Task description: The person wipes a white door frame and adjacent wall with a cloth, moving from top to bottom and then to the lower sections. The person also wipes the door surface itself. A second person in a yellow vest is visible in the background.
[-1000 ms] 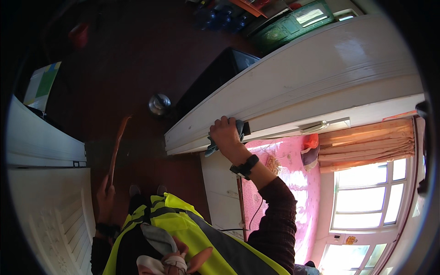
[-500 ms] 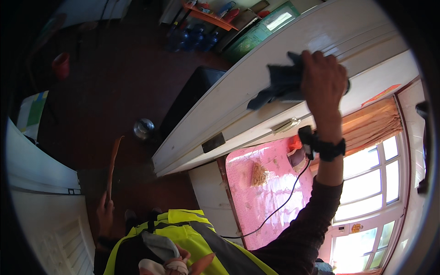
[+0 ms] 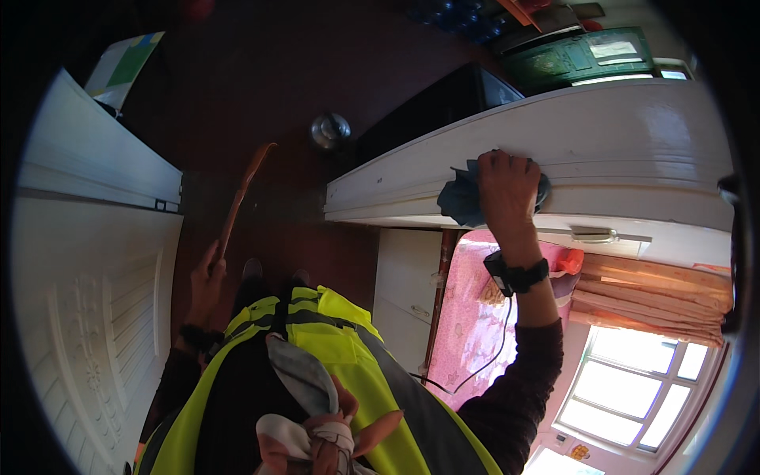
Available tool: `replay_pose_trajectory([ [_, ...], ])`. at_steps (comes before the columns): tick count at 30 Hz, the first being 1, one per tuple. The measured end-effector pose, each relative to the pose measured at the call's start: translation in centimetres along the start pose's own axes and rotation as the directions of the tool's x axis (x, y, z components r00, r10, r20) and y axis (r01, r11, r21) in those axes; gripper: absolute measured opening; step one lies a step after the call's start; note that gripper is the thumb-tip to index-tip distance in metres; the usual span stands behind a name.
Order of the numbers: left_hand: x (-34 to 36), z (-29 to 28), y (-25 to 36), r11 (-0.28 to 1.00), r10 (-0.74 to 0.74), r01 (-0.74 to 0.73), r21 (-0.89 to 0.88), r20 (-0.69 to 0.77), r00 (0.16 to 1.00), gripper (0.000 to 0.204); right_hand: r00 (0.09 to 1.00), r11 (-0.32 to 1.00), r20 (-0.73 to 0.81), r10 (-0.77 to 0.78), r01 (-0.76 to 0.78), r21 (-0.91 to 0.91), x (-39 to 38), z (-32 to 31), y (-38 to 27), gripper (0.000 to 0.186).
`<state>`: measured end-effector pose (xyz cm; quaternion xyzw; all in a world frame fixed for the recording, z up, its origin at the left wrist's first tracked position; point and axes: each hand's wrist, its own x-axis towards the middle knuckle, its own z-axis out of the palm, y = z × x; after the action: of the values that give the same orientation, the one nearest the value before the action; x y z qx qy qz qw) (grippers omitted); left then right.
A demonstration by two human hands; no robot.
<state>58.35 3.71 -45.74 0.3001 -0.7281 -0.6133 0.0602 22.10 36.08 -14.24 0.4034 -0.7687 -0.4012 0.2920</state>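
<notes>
"Two hands are busy here. See them?"

"Yes. The right hand [image 3: 507, 186] is up on the white door [image 3: 617, 150]. What is under it?"

"A dark blue cloth [image 3: 461, 198]. The fingers are curled over it and press it flat against the door's white edge. The cloth sticks out on the side of the hand, all bunched up."

"There is something black on that wrist."

"A black band [image 3: 518, 273], with a thin wire hanging down from it along the dark sleeve."

"And the left hand [image 3: 207, 281]?"

"It hangs low, closed around a long brown stick [image 3: 244, 194]. The stick points away over the dark red floor [image 3: 261, 79]."

"What is the person wearing?"

"A bright yellow vest [image 3: 332, 340] with grey stripes."

"What else is near?"

"A round shiny metal thing [image 3: 330, 131] sits on the floor, close to the door. Another white door [image 3: 87, 261] stands on the left. Below the right arm there is a pink cover [image 3: 467, 332], orange curtains [image 3: 657, 305] and a bright window [image 3: 633, 388]."
</notes>
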Motion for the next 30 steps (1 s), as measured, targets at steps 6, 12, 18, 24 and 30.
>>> replay_pose_trajectory([
  [6,-2.2,-1.0,-2.8,0.999,0.038,-0.039,-0.024,-0.051,0.998,0.048,0.987,0.991,0.125,-0.105,0.094,0.092,-1.6,4.7,-7.9,0.020],
  [12,-3.5,-0.6,-3.5,0.997,-0.073,0.073,0.013,-0.017,0.997,0.048,0.963,0.949,0.151,-0.224,0.180,0.260,-3.3,9.6,-15.2,0.014],
  [18,-5.4,0.1,-3.1,0.976,-0.032,0.060,0.208,-0.132,0.991,0.047,0.927,0.893,0.173,-0.332,0.250,0.374,-4.6,14.1,-22.5,0.015],
  [24,-9.7,4.2,-3.4,0.991,-0.125,0.131,0.000,-0.294,0.947,0.045,0.887,0.835,0.107,-0.448,0.373,0.405,-5.9,13.7,-22.2,0.012],
  [30,-12.1,11.6,-1.7,0.987,-0.158,0.163,-0.011,-0.312,0.937,0.045,0.874,0.819,0.014,-0.485,0.449,0.357,-9.3,10.1,-15.9,0.012],
])
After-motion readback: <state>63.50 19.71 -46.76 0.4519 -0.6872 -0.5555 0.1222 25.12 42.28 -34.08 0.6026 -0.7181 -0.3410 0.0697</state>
